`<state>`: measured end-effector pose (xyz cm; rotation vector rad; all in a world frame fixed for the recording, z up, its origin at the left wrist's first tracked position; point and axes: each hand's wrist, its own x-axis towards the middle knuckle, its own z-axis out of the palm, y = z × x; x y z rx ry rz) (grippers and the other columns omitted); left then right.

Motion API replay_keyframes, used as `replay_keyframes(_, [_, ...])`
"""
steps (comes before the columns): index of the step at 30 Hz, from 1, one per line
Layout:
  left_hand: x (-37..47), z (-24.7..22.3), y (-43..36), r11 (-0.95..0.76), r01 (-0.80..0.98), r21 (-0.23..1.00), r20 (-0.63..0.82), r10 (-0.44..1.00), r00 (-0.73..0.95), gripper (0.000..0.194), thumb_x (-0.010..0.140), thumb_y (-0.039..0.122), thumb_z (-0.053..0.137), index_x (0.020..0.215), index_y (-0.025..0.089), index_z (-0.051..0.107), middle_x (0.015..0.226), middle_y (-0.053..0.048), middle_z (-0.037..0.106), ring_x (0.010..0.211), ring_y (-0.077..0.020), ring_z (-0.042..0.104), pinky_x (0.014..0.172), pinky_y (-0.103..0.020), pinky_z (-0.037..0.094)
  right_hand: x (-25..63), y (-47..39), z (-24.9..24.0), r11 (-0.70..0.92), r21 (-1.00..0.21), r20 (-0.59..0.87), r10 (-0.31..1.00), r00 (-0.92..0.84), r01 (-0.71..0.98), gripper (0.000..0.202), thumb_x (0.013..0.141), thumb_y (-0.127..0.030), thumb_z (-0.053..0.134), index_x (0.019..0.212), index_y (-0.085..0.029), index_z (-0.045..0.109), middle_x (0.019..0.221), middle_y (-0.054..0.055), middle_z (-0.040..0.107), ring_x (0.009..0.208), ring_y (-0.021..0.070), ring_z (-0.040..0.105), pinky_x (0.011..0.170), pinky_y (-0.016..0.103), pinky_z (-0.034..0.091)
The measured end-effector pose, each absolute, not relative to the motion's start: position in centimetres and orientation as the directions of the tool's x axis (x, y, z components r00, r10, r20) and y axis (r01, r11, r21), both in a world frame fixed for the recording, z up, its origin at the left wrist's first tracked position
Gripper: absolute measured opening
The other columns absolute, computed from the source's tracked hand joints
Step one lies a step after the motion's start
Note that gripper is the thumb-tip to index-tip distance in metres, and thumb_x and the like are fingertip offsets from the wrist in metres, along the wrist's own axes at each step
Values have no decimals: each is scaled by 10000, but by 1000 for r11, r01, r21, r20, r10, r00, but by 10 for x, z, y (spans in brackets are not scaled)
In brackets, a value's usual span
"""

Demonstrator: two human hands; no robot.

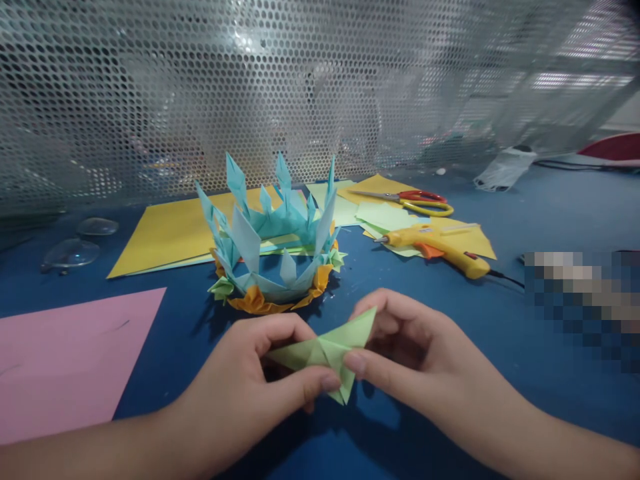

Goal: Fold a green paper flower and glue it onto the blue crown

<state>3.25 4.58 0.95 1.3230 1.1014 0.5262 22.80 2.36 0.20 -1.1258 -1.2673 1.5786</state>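
Observation:
Between my two hands is a small folded piece of light green paper (334,355), with pointed corners and creases meeting near its middle. My left hand (265,373) pinches its left and lower part, thumb in front and fingers behind. On the other side my right hand (415,353) grips the right part between thumb and fingers. Just beyond my hands stands a folded-paper crown (270,287), with tall light blue spikes and orange and green pieces around its base. The fingertips behind the green paper are partly hidden.
A yellow glue gun (435,247) lies at the right on paper scraps, with scissors (415,199) behind it. Pink paper (75,367) lies at the left, yellow sheets (160,233) behind the crown, and glasses (73,253) at the far left. A perforated metal panel (200,87) rises at the back.

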Motion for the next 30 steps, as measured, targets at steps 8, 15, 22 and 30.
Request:
replay_keyframes(8, [31, 2, 47, 305, -23, 952, -254, 831, 494, 83, 800, 141, 776, 804, 217, 807, 616, 66, 749, 539, -69, 666, 554, -108, 536, 231, 30, 1, -266, -945, -182, 910, -372, -188, 255, 768, -370, 838, 881, -208, 677, 798, -23, 744, 742, 94, 678, 730, 187, 541])
replay_keyframes(15, [31, -2, 48, 346, -33, 938, -283, 814, 508, 129, 790, 134, 783, 682, 204, 795, 567, 48, 764, 518, -69, 684, 542, -100, 545, 231, 26, -2, -190, -979, -154, 929, -336, -76, 184, 813, -243, 771, 960, -236, 661, 800, -34, 728, 730, 94, 672, 695, 187, 536])
replay_keyframes(22, [33, 2, 46, 374, 1, 927, -333, 824, 458, 175, 725, 86, 789, 594, 201, 777, 534, 41, 758, 494, -62, 668, 514, -84, 520, 229, 24, -4, 116, -980, 73, 965, -251, 163, 129, 797, -152, 693, 892, -234, 662, 745, -26, 700, 687, 116, 659, 645, 200, 542])
replay_keyframes(30, [25, -2, 52, 181, -91, 979, -121, 884, 452, 85, 678, 236, 896, 722, 271, 832, 964, 25, 834, 946, -163, 762, 770, -120, 570, 238, 19, 0, 618, -708, 546, 786, -289, 343, 237, 794, 2, 676, 809, -232, 709, 829, -21, 690, 738, 68, 680, 716, 114, 530])
